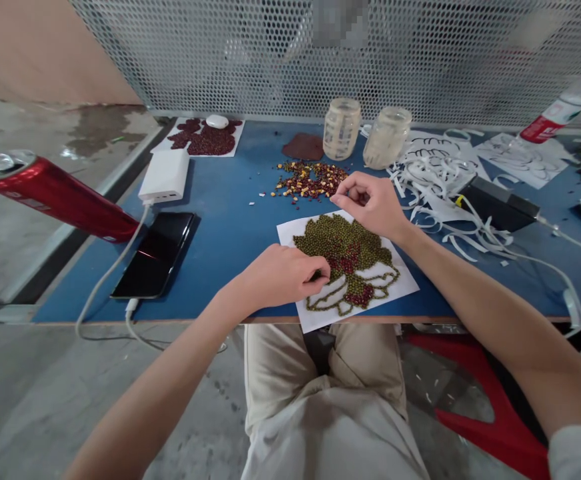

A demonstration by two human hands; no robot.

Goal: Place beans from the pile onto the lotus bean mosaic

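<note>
A white paper sheet (404, 279) lies at the table's front edge, bearing a flower-like picture of green beans (340, 233) with dark red beans in its middle and lower part. Some outlined petals show bare white. My left hand (290, 275) rests over the sheet's left side, thumb and fingers pinched near the picture; whatever they hold is hidden. Just beyond the sheet, my right hand (373, 203) pinches at the right edge of a loose pile of mixed red, yellow and green beans (305, 180). I cannot make out anything between its fingertips.
Two glass jars (341, 130) stand behind the pile. Paper strips (433, 177) and a black box (498, 203) lie right. On the left are a red can (60, 193), a white power bank (165, 175), a cabled phone (155, 257) and a red bean picture (205, 140). A perforated panel (250, 60) closes the back.
</note>
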